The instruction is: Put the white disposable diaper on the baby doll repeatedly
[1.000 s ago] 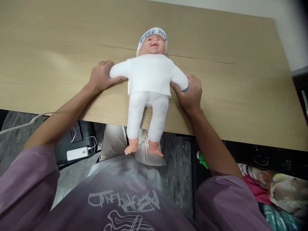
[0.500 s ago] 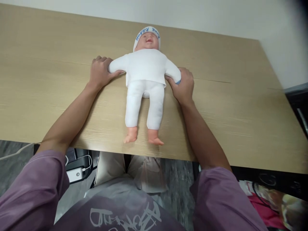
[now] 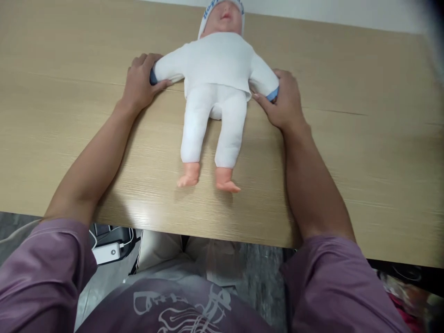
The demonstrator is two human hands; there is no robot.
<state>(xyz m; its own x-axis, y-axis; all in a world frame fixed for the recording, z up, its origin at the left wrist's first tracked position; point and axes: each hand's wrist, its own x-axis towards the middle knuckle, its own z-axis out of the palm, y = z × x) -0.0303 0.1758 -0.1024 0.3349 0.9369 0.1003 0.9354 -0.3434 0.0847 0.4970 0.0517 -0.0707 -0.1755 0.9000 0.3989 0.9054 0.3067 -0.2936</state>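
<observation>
A baby doll (image 3: 218, 60) in white clothes and a lettered white cap (image 3: 204, 21) lies on its back on the wooden table (image 3: 69, 120). Its arms are spread wide and its bare feet point toward me. My left hand (image 3: 140, 81) is closed around the end of the doll's arm at the left, thumb along the sleeve's lower side. At the right, my right hand (image 3: 286, 99) grips the other sleeve end, where a blue cuff shows. Fingers of both hands are partly hidden behind the sleeves. The top of the cap is cut off by the frame.
The table's front edge runs just before my body. Beneath it at left, a white box with a cable (image 3: 107, 253) sits on a dark object. Blurred colourful items (image 3: 405, 293) lie below the table at right. A pale wall (image 3: 347, 11) stands behind.
The camera view has shifted closer, so the doll appears larger and higher in the frame. Blue now shows at the left sleeve end too. Both hands keep hold of the doll's arms.
</observation>
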